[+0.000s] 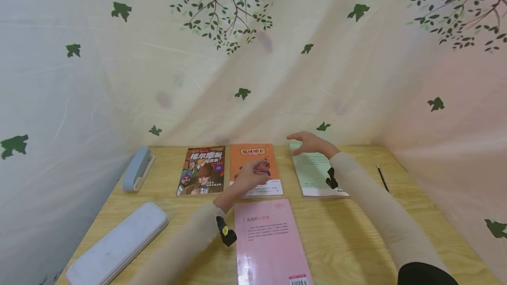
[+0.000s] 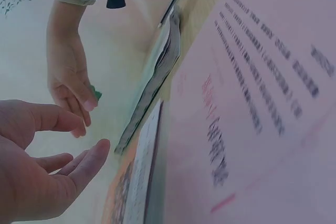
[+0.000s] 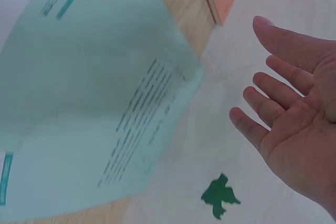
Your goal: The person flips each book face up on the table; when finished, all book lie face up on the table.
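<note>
My left hand (image 1: 250,177) hovers over the lower part of an orange book (image 1: 253,151), its fingers loosely bent with nothing between them. Below it on the table lies a pink book (image 1: 269,250), back cover up with a barcode at the near corner. My right hand (image 1: 310,142) is held above the far end of a light green book (image 1: 314,173), fingers spread and apart from the cover in the right wrist view. That green book (image 3: 94,87) lies flat beyond the palm. The left wrist view shows both hands empty, the left hand (image 2: 52,166) with thumb and fingers parted.
A comic-style book (image 1: 203,170) lies left of the orange one. At the left are a blue-and-white stapler-like object (image 1: 136,168) and a long pale case (image 1: 119,243). A pencil (image 1: 382,177) lies at the right. A leaf-printed curtain (image 1: 277,78) hangs behind the table.
</note>
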`<state>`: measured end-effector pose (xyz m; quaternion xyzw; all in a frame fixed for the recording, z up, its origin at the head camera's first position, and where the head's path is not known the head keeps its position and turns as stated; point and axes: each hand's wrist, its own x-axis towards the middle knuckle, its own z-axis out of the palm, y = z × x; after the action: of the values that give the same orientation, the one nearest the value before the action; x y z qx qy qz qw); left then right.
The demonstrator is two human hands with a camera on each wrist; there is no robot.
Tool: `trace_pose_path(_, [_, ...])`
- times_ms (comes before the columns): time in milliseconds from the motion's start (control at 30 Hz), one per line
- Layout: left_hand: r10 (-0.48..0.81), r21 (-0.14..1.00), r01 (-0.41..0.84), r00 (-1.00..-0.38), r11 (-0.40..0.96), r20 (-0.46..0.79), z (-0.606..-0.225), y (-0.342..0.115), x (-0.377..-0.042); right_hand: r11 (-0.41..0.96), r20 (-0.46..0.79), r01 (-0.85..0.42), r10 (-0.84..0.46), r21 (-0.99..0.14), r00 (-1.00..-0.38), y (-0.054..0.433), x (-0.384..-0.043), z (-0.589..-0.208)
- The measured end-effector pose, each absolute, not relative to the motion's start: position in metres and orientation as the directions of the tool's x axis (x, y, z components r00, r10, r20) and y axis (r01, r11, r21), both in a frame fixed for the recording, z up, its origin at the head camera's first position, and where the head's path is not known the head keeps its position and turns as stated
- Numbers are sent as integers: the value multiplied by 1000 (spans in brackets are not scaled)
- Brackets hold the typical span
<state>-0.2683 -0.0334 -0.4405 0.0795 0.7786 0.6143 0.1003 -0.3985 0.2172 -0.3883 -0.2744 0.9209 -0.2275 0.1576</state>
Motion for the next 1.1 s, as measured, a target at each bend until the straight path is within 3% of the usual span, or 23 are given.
trace_pose_path(300, [258, 991, -9, -965, 136, -44, -458, 3, -272, 782, -159, -422, -540, -459, -827, 257, -396, -384])
trace_pose_path(467, [250, 987, -13, -967, 161, -53, -462, 20, -270, 800, -156, -401, -511, -446, -845, 277, -395, -387])
trace_pose_path(833, [238, 980, 26, -971, 200, -22, -474, 52, -275, 791, -155, -289, -430, -539, -889, 314, -386, -399])
trace_pose_path(1100, [235, 976, -17, -969, 216, -69, -478, 66, -279, 795, -212, -172, -352, -582, -911, 335, -387, -415])
